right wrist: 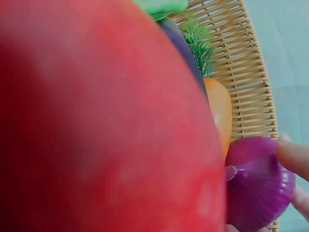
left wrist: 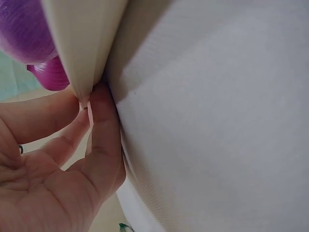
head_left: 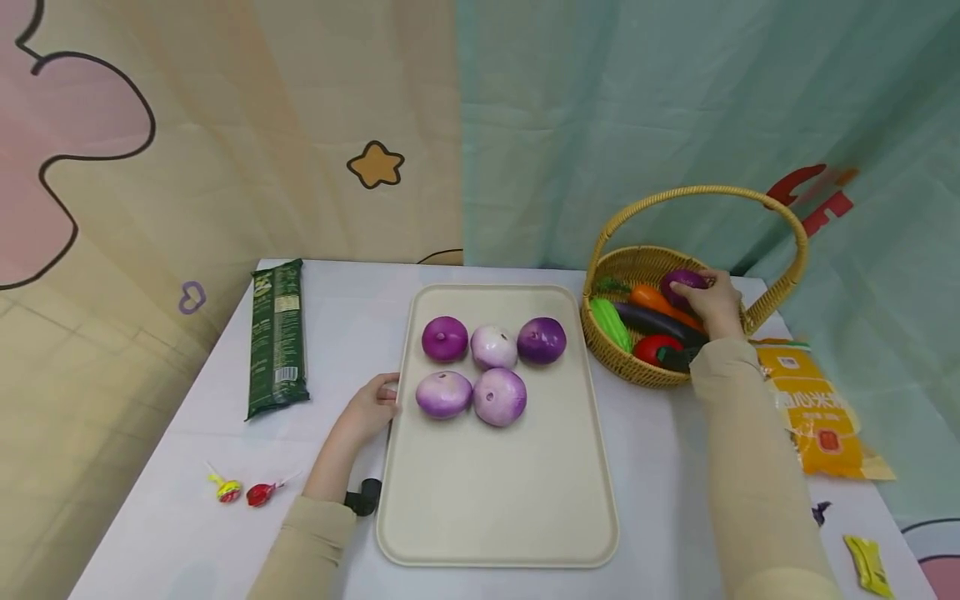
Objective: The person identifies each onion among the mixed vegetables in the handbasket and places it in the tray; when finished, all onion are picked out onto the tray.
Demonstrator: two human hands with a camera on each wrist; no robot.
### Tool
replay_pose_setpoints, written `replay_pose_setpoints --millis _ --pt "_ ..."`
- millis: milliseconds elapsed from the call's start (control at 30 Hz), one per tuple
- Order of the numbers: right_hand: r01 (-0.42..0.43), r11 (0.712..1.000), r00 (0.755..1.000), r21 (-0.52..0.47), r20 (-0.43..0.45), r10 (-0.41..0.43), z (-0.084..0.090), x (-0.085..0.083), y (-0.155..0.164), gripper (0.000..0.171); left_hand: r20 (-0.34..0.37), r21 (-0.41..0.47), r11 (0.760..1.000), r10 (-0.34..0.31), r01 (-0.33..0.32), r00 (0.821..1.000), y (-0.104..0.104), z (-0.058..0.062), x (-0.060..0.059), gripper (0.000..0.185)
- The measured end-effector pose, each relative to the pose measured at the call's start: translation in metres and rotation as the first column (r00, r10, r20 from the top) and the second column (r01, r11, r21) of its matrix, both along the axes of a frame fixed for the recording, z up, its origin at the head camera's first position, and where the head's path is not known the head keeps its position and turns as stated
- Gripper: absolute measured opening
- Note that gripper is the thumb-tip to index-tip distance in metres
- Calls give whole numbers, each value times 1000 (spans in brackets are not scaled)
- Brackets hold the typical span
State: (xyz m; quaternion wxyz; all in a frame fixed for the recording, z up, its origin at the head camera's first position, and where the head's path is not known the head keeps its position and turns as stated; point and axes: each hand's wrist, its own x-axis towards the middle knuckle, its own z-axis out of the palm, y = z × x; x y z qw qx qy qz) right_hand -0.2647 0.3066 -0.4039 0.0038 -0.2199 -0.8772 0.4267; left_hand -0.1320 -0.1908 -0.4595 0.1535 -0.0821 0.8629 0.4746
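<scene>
**Right hand on a purple onion in the basket, left hand at the tray edge**

The right hand (head_left: 711, 302) reaches into the wicker basket (head_left: 600, 337) at the far right of the surface (head_left: 187, 467). Its grip is curled round a dark purple onion (head_left: 681, 281) that sits at the back of the basket, fingers wrapped over the top. The right wrist view shows fingertips (right wrist: 293, 157) pressed against that onion, with a carrot (right wrist: 218, 108) just beside it and a red tomato (right wrist: 96, 125) filling most of the frame. A green vegetable (head_left: 609, 323) and a long eggplant (head_left: 656, 321) also lie in the basket.

The left hand (head_left: 370, 408) rests at the left rim of the cream tray (head_left: 495, 500). Its grip is loose, with thumb and fingers touching the tray's edge; the left wrist view shows a fingertip (left wrist: 99, 104) tucked right under the rim.

Five onions (head_left: 491, 367) lie on the far half of the tray, three in a back row and two in front, touching one another.

A green packet (head_left: 277, 337) lies to the left of the tray, two lollipops (head_left: 243, 490) near the front left corner, and a yellow bag (head_left: 813, 408) to the right of the basket.
</scene>
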Motion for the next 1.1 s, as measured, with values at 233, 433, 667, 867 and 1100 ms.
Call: replay_pose_setpoints --millis 233,433,667,867,1100 --pt "22 999 998 34 -53 -20 2 3 -4 73 9 -24 1000 3 -3 1000 -2 1 2 54" --pt "-58 994 997 91 46 54 6 3 2 74 14 -32 999 -11 12 1000 -4 2 2 54" --pt "-1 997 1000 77 -28 3 5 9 2 70 14 -30 999 -17 18 1000 -3 0 0 54" --pt "37 997 998 61 -43 -35 9 17 6 71 11 -31 999 -19 19 1000 -1 1 -2 54" --pt "-61 997 998 -52 -2 61 39 26 -2 79 22 -36 999 -4 4 1000 -1 1 -2 55"
